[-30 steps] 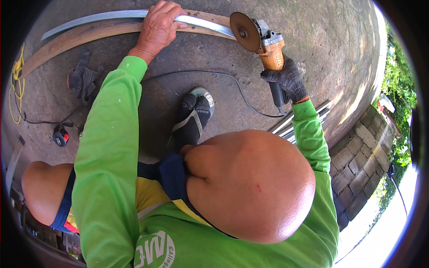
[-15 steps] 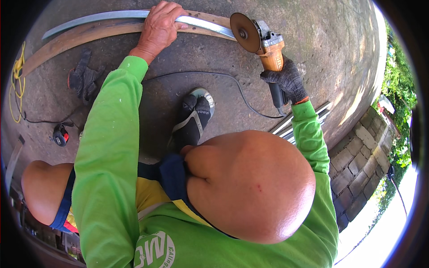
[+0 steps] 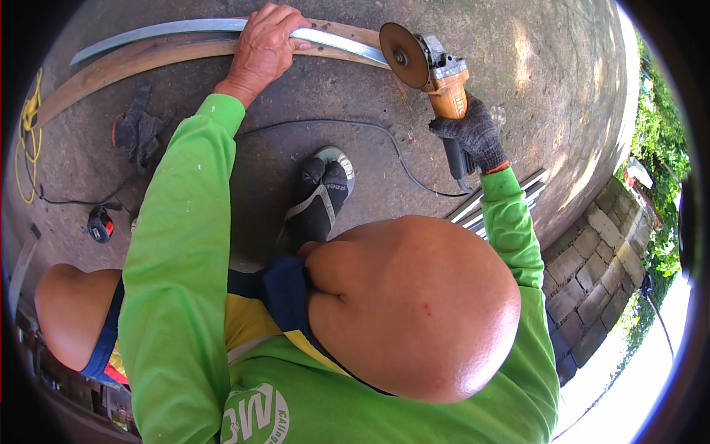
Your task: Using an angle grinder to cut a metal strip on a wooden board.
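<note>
My bare left hand (image 3: 265,46) is wrapped over a long shiny metal strip (image 3: 163,28), pressing it along a wooden plank (image 3: 140,61) on the ground. In a dark knit glove, my right hand (image 3: 477,135) grips the body of an orange angle grinder (image 3: 448,95). The grinder's brown cutting disc (image 3: 404,56) stands at the right end of the metal strip; whether it touches the metal I cannot tell. A dark power cord (image 3: 403,159) trails from the grinder's rear across the floor to the left.
A loose dark glove (image 3: 139,127) lies left of my left forearm, near a yellow cord (image 3: 31,118) and a black-and-red tape measure (image 3: 100,224). Metal bars (image 3: 532,185) rest beside my right forearm. Stacked grey blocks (image 3: 595,270) stand at the right. My shoe (image 3: 325,177) is between my arms.
The grinder and my right hand have shifted very slightly left. My left hand keeps its place on the metal strip.
</note>
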The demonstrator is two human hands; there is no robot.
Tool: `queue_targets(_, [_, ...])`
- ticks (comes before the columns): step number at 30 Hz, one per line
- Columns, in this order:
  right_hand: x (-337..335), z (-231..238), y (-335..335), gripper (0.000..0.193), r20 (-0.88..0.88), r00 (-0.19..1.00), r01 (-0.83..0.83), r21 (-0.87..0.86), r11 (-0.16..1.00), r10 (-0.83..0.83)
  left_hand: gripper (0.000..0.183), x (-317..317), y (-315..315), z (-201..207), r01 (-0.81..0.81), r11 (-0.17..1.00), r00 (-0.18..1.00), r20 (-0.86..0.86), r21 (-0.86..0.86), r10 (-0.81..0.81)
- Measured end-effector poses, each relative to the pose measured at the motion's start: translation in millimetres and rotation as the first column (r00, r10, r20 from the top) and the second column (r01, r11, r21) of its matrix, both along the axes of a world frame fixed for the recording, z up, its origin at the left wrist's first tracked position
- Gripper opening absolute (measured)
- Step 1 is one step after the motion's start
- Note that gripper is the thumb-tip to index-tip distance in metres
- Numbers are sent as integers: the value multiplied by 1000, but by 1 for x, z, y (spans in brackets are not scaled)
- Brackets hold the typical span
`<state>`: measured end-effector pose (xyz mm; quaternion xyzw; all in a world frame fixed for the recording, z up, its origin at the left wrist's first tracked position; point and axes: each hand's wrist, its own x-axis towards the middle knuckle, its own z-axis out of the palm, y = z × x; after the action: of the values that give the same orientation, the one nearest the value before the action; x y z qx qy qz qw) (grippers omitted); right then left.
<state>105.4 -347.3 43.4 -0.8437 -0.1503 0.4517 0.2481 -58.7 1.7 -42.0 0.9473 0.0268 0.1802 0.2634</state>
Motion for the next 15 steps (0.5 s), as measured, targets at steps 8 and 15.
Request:
queue_targets(8, [-2,-4,0,64,-19,1000,17,20,1000,-17,28,-2,1,0,9,1000,1000,-5,-16,-9])
queue_targets(15, [-5,-2,6,64,31,1000,-6,-5,1000,6,27,-1,3,1,5,1000,1000,-8,-14,-5])
